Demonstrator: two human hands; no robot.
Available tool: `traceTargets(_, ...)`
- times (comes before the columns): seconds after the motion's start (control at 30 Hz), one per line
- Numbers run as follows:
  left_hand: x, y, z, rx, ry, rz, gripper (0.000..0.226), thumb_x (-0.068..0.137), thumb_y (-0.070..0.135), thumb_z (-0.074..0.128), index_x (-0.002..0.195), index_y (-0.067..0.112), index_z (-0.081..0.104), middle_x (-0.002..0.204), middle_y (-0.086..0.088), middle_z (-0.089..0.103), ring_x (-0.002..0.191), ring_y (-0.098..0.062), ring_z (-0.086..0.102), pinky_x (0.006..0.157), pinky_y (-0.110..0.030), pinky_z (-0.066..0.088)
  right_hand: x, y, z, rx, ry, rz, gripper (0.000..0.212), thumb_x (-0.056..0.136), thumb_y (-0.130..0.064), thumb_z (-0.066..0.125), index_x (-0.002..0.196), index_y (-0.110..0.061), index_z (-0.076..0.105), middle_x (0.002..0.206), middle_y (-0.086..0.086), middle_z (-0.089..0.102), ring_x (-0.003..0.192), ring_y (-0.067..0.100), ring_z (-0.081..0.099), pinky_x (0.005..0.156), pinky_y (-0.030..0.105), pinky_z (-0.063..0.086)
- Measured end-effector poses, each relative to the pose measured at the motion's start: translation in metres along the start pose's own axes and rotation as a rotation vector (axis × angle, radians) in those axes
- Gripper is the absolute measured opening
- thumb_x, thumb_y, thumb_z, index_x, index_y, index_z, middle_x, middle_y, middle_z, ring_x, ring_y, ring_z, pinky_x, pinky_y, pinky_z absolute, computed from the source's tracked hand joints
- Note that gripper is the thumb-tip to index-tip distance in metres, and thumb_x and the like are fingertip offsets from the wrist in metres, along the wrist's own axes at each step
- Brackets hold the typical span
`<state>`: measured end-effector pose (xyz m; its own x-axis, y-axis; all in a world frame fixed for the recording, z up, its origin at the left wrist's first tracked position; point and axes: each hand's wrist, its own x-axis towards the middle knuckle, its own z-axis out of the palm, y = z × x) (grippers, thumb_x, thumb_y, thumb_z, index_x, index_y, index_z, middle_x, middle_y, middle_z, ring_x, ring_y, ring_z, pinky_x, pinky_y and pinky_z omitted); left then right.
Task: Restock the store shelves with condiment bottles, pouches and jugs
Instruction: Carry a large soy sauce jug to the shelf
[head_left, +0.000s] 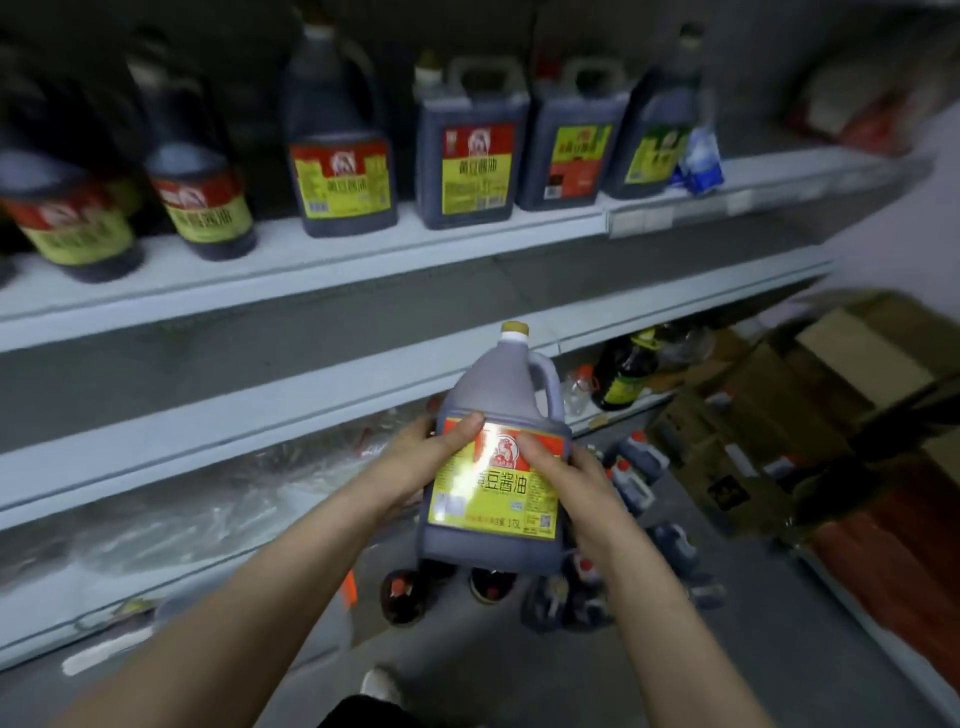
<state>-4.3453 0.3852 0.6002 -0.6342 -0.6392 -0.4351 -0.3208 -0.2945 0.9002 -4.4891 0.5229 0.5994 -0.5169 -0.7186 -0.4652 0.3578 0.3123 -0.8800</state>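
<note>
White shelving runs along the wall, and its upper shelf (363, 249) carries a row of soy sauce jugs (340, 176) turned label-out, presumably so shoppers can read them; the yellow panels say 黄豆酱油 under a red band. Below that, out in front of the shelves, a person keeps the held jug (498, 499) upright in mid-air. The left hand (431, 457) grips one side and the right hand (566, 483) the other, thumbs across the label, which seems sensible for something full and heavy. Its label faces the person: a rooster emblem, then 豆酱油, with glare over the first character. Spare jugs (571, 592) lie on the floor beside opened cardboard boxes (779, 415), likely waiting stock.
</note>
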Motion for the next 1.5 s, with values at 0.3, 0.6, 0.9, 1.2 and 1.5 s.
traceTargets(0.3, 0.000, 0.083, -0.045, 0.054, 0.054, 0.222, 0.064, 0.065, 0.071, 0.075, 0.105, 0.023, 0.064, 0.094, 0.004, 0.078, 0.082, -0.014, 0.075, 0.073, -0.029, 0.059, 0.020, -0.087, 0.039, -0.116, -0.071, -0.190, 0.082, 0.052, -0.056, 0.093, 0.118, -0.017, 0.066, 0.101, 0.004, 0.078, 0.091, 0.023, 0.076, 0.073, 0.034, 0.061)
traceTargets(0.6, 0.005, 0.108, -0.085, 0.106, 0.147, 0.289, 0.088, 0.049, 0.077, 0.072, 0.117, 0.022, 0.060, 0.101, 0.003, 0.076, 0.088, -0.009, 0.073, 0.082, -0.031, 0.058, 0.041, -0.118, 0.067, -0.151, -0.173, -0.295, 0.066, 0.066, -0.044, 0.089, 0.122, -0.021, 0.062, 0.104, 0.001, 0.078, 0.093, 0.019, 0.076, 0.071, 0.026, 0.060)
traceTargets(0.9, 0.024, 0.129, -0.110, 0.091, 0.206, 0.347, 0.057, 0.067, 0.054, 0.073, 0.116, 0.034, 0.054, 0.107, 0.009, 0.071, 0.092, -0.003, 0.071, 0.074, -0.020, 0.057, 0.100, -0.149, 0.086, -0.226, -0.302, -0.345, 0.077, 0.056, -0.051, 0.092, 0.124, -0.031, 0.059, 0.108, 0.000, 0.077, 0.094, 0.020, 0.076, 0.068, 0.028, 0.060)
traceTargets(1.2, 0.050, 0.161, -0.145, 0.170, 0.390, 0.529, 0.066, 0.079, 0.027, 0.080, 0.137, 0.025, 0.048, 0.126, 0.009, 0.062, 0.110, 0.004, 0.060, 0.083, -0.019, 0.055, 0.170, -0.198, 0.121, -0.314, -0.433, -0.513, 0.071, 0.068, -0.022, 0.093, 0.128, -0.036, 0.058, 0.118, -0.013, 0.072, 0.106, 0.007, 0.070, 0.077, 0.022, 0.058)
traceTargets(1.5, 0.084, 0.179, -0.175, 0.268, 0.543, 0.594, 0.078, 0.075, 0.022, 0.085, 0.142, 0.018, 0.045, 0.134, -0.002, 0.054, 0.124, -0.013, 0.055, 0.089, -0.037, 0.059, 0.212, -0.229, 0.148, -0.352, -0.493, -0.562, 0.083, 0.069, -0.024, 0.090, 0.138, -0.045, 0.049, 0.129, -0.019, 0.065, 0.120, 0.006, 0.062, 0.095, 0.033, 0.057)
